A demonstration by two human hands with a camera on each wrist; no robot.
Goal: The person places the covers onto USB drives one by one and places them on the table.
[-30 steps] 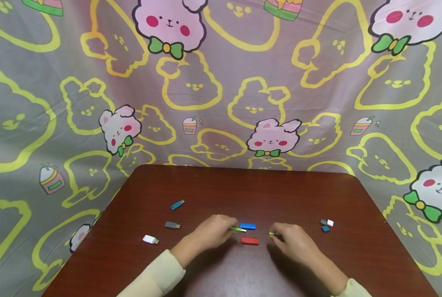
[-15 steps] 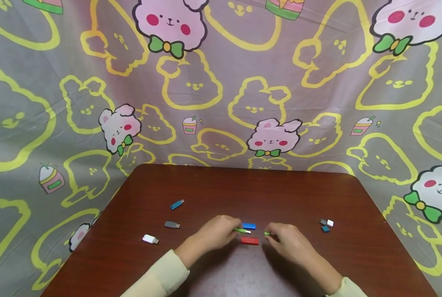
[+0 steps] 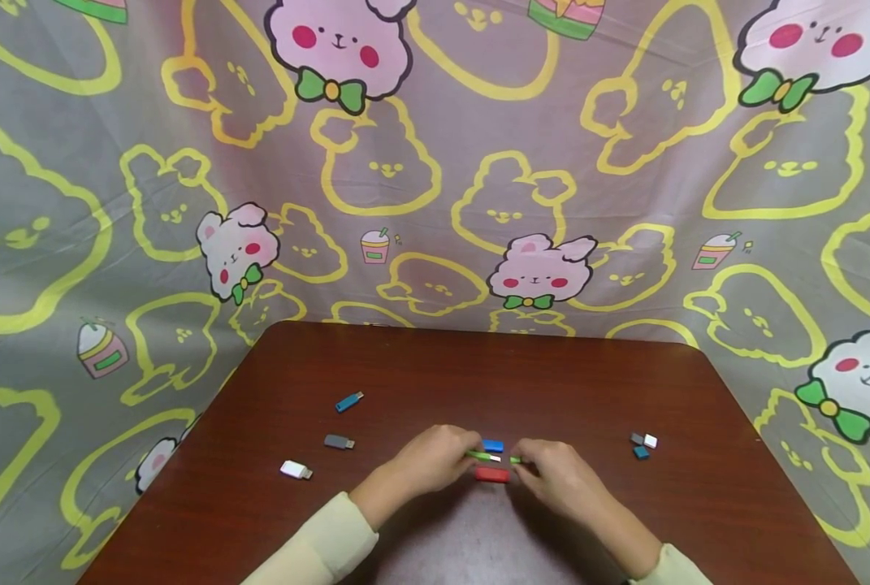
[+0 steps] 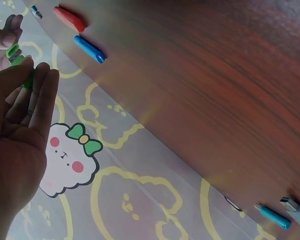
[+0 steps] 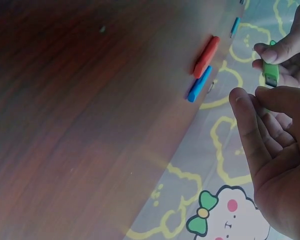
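My left hand (image 3: 438, 459) pinches a green USB flash drive (image 3: 482, 457) between thumb and fingers, its bare metal plug pointing right. Facing it across a narrow gap, my right hand (image 3: 559, 471) pinches a small green cap (image 3: 516, 461). In the left wrist view the cap (image 4: 12, 50) is right by the drive's plug. The right wrist view shows the plug end of the drive (image 5: 271, 71) close to my right fingertips, which hide the cap there. A blue flash drive (image 3: 493, 446) lies just behind the hands, and a red flash drive (image 3: 492, 475) lies just in front.
On the left of the brown table (image 3: 478, 374) lie three uncapped flash drives: teal (image 3: 348, 402), grey (image 3: 338, 442) and white (image 3: 295, 470). To the right sit a grey cap (image 3: 636, 439), a white cap (image 3: 650, 440) and a teal cap (image 3: 641, 453). Patterned cloth (image 3: 420, 227) hangs behind.
My right hand has moved left with the green cap, and my left hand has shifted slightly right with the green flash drive. The gap between plug and cap has narrowed.
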